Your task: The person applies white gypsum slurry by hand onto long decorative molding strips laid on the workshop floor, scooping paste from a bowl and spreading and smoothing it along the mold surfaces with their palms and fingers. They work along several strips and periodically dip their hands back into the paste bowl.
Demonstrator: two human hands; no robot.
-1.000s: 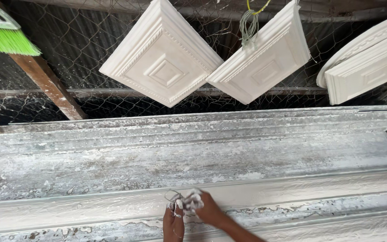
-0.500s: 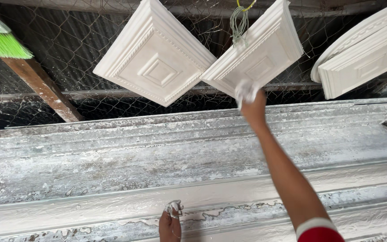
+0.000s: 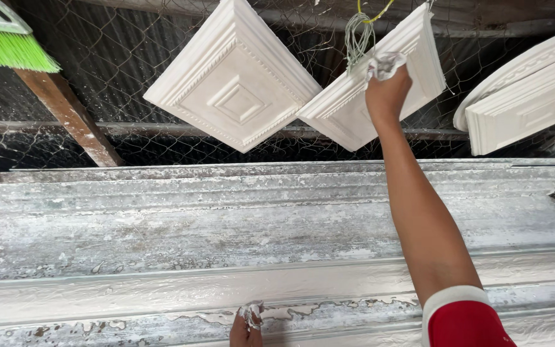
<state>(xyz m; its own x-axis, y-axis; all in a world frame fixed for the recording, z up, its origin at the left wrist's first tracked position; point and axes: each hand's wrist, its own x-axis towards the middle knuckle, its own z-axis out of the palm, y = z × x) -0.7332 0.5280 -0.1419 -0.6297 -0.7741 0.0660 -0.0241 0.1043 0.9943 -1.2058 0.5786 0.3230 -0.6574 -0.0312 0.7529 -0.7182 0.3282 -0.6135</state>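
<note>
Against the hanging plaster tile [image 3: 380, 90] the right hand [image 3: 388, 90] is raised, and its fingers are closed narrowly around a small white crumpled cloth [image 3: 385, 63]. The cloth is pressed at the upper edge of this tile, just beside a bundle of thin wire [image 3: 356, 38] on which the tile seems to be hung. The right arm is stretched up from the lower right corner, where a red sleeve with white border [image 3: 464, 318] is seen.

At the bottom edge of the view the left hand [image 3: 245, 329] is only partly visible. Its fingers are closed on a small white lump, probably wet plaster or a rag [image 3: 252, 313]; which one cannot be told. This hand is rested on the long moulded bench [image 3: 226, 238], which is covered with dried white plaster and runs across the whole width.

A second square plaster tile [image 3: 236, 80] with stepped relief is hung to the left of the first one, and the corners of the two are nearly touching. More white mouldings [image 3: 528, 96] are placed at the far right. Behind all of them a wire mesh fence [image 3: 110, 71] is stretched. A slanted wooden post [image 3: 65, 115] and a green broom [image 3: 8, 48] are seen in the upper left corner.
</note>
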